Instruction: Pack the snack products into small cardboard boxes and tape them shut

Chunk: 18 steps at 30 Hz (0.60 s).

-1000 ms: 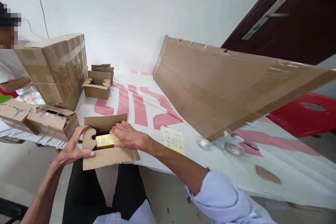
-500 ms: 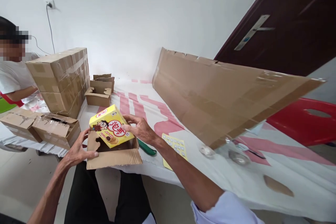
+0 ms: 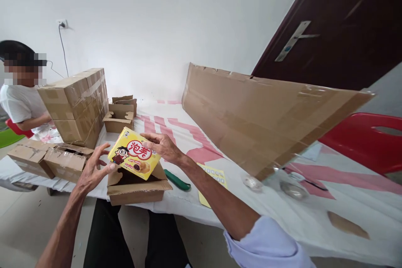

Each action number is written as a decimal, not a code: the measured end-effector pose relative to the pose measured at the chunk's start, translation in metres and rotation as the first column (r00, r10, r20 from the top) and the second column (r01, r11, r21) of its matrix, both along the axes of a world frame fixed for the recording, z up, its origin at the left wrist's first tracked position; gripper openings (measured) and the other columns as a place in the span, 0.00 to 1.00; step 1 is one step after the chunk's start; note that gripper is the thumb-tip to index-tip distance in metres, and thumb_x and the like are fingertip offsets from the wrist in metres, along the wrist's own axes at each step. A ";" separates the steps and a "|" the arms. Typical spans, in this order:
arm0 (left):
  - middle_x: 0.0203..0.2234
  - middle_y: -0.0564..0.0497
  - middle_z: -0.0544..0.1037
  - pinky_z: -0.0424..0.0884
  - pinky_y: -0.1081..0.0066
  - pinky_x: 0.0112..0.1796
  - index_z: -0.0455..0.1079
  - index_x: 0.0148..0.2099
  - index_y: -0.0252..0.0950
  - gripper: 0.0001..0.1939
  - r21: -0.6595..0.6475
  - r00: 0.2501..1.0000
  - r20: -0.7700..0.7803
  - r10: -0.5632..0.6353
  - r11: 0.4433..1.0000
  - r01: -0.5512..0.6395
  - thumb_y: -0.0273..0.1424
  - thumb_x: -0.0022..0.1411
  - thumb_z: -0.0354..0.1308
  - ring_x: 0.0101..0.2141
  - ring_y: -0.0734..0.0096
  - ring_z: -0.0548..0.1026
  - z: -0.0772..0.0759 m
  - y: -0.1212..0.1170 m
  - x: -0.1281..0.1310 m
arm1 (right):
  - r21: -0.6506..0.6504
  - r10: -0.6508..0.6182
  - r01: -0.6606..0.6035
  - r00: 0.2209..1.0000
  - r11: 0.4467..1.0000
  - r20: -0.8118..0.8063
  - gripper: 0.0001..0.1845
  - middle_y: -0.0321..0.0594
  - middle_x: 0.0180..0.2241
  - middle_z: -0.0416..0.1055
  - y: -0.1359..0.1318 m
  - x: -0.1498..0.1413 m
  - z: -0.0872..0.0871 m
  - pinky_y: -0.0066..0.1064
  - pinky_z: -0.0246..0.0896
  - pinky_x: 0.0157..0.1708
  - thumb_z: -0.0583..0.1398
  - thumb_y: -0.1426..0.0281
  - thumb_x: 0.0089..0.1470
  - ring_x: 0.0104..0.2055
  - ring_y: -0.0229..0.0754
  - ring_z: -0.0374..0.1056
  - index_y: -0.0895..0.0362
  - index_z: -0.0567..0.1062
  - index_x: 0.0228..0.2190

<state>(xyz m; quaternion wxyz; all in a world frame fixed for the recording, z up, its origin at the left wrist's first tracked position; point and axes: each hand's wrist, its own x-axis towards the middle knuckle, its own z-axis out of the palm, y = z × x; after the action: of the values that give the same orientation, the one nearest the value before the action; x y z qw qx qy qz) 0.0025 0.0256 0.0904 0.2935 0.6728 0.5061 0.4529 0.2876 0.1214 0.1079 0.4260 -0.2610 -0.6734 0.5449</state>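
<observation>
A yellow snack box (image 3: 135,155) with red lettering and a cartoon figure is tilted above an open cardboard box (image 3: 138,197) at the table's front edge. My right hand (image 3: 163,146) grips its upper right side, thumb on the printed face. Close by its left end is my left hand (image 3: 96,169), fingers spread and thumb pointing at the snack box; whether a fingertip touches it I cannot tell. Inside the cardboard box it is dark and mostly covered by the snack box. A green-handled tool (image 3: 177,180) lies just right of the cardboard box.
Taped cartons (image 3: 78,109) are stacked at the left, with low cartons (image 3: 65,161) before them. Small open boxes (image 3: 118,119) stand behind. A large cardboard sheet (image 3: 251,117) leans at the right. A yellow sticker sheet (image 3: 205,199) and tape rolls (image 3: 293,190) lie nearby. A person (image 3: 27,100) sits far left.
The snack box has turned and come up out of the cardboard box in my right hand. My left hand has let go of the cardboard box and opened. The view has shifted slightly.
</observation>
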 end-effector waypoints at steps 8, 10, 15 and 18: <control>0.49 0.43 0.84 0.79 0.66 0.37 0.72 0.63 0.35 0.40 0.025 0.915 0.393 0.089 0.994 -0.107 0.51 0.55 0.73 0.43 0.55 0.82 0.021 0.027 0.023 | 0.060 -0.222 0.236 0.959 0.970 -0.178 0.39 0.47 0.53 0.79 0.022 -0.011 -0.004 0.38 0.78 0.47 0.69 0.44 0.54 0.54 0.51 0.76 0.53 0.77 0.59; 0.51 0.42 0.82 0.80 0.66 0.38 0.71 0.62 0.36 0.38 0.066 0.880 0.453 0.145 0.979 -0.195 0.51 0.57 0.72 0.45 0.56 0.82 0.021 0.036 0.024 | 0.076 -0.187 0.203 0.966 0.976 -0.178 0.40 0.46 0.55 0.78 0.024 -0.015 -0.009 0.40 0.80 0.46 0.67 0.44 0.56 0.55 0.52 0.76 0.50 0.74 0.63; 0.53 0.42 0.81 0.78 0.66 0.38 0.69 0.61 0.38 0.40 -0.013 0.895 0.406 0.183 0.981 -0.195 0.54 0.54 0.71 0.49 0.55 0.81 0.015 0.066 0.021 | 0.081 -0.172 0.183 0.976 0.980 -0.132 0.37 0.44 0.53 0.79 0.045 -0.028 -0.023 0.42 0.82 0.44 0.66 0.47 0.58 0.50 0.51 0.77 0.50 0.75 0.63; 0.47 0.43 0.83 0.75 0.68 0.34 0.71 0.56 0.37 0.40 -0.087 0.910 0.373 0.180 0.983 -0.159 0.54 0.48 0.73 0.44 0.55 0.81 0.006 0.085 0.014 | 0.041 -0.203 0.204 0.978 0.978 -0.047 0.34 0.44 0.51 0.80 0.066 -0.031 -0.031 0.40 0.82 0.40 0.67 0.48 0.56 0.47 0.50 0.78 0.50 0.78 0.59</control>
<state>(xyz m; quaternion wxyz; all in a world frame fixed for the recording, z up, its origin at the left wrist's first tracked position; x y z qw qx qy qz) 0.0167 0.1109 0.0963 0.3637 0.5175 0.5084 0.5843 0.2565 0.1873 0.0767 0.4995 -0.3073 -0.6461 0.4885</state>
